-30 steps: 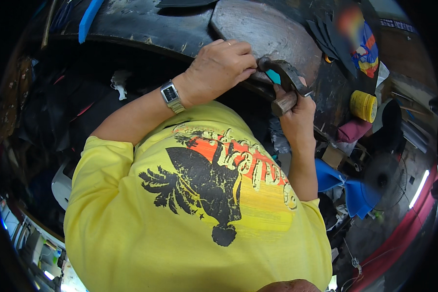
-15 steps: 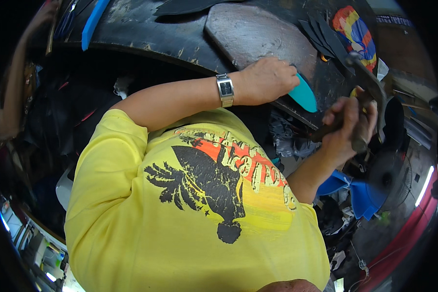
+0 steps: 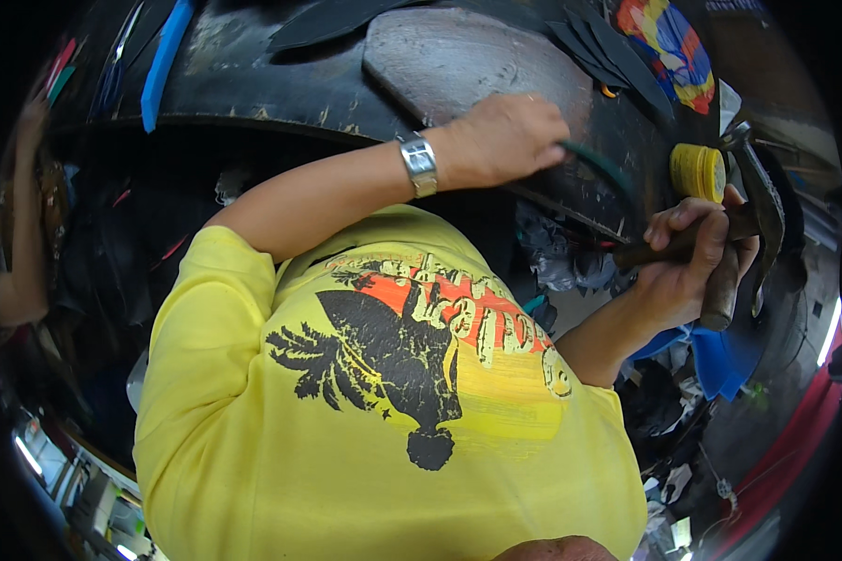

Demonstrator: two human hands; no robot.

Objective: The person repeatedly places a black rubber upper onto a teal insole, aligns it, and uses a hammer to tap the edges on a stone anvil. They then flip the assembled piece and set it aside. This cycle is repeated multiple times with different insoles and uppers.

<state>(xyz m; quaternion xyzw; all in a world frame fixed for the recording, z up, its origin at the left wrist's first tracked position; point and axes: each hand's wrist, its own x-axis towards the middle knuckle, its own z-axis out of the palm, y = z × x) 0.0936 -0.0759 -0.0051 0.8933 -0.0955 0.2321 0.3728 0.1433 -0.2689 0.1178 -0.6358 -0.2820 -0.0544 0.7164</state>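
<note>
My left hand (image 3: 505, 140), with a metal watch on its wrist, is closed on one end of a thin teal sole-shaped piece (image 3: 601, 166). The piece is blurred, seen nearly edge-on, and points right over the table's edge. Beneath and beyond this hand lies a brown many-sided slab (image 3: 458, 61). My right hand (image 3: 697, 238) grips a hammer (image 3: 765, 192) with a long, curved metal head. A second wooden handle (image 3: 719, 294) sticks down from the same grip; its other end is hidden. Just beyond the right hand is a yellow tub (image 3: 697, 171).
Black flat cut pieces (image 3: 594, 47) lie right of the slab, near a multicoloured striped cloth bundle (image 3: 669, 51). A blue strip (image 3: 166, 70) crosses the table's left edge. Another person's arm (image 3: 23, 215) shows at far left. A blue bin (image 3: 716, 360) stands below my right forearm.
The teal piece has turned from showing its broad face to nearly edge-on. My right hand, with the hammer, has moved right and slightly nearer me, uncovering the yellow tub.
</note>
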